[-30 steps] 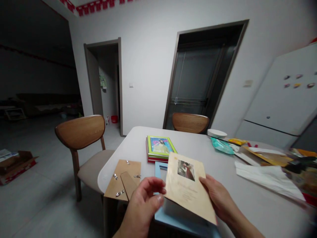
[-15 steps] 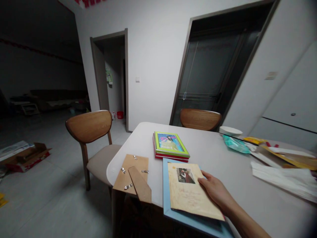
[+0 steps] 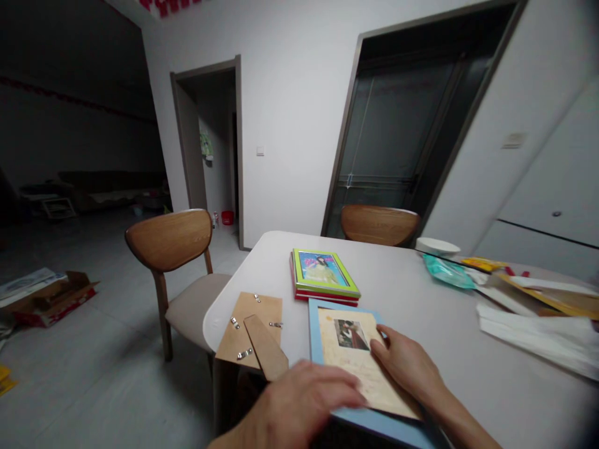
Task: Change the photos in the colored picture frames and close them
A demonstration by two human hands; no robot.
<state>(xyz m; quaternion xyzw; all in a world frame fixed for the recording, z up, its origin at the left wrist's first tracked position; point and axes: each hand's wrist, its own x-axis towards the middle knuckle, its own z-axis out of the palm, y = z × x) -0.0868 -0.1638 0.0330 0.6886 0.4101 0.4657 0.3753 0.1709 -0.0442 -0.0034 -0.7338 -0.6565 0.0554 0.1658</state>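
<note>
A cream paper sheet with a small photo (image 3: 349, 346) lies inside a light blue picture frame (image 3: 314, 324) at the near edge of the white table (image 3: 412, 299). My right hand (image 3: 406, 365) rests flat on the sheet's right side, fingers stretched out. My left hand (image 3: 304, 402) lies over the sheet's near left corner with fingers extended, palm down. Left of the frame lies a brown frame backing board with metal clips and a stand (image 3: 250, 327).
A stack of frames, green on top of red (image 3: 322, 274), lies beyond the blue one. Papers (image 3: 538, 337), a teal packet (image 3: 447, 272) and a white dish (image 3: 437, 246) crowd the table's right. Two wooden chairs (image 3: 171, 240) stand at the left and far sides.
The sheet, held up in both hands a second ago, now lies in the blue frame. My left hand left the view, then returned onto the sheet's near corner.
</note>
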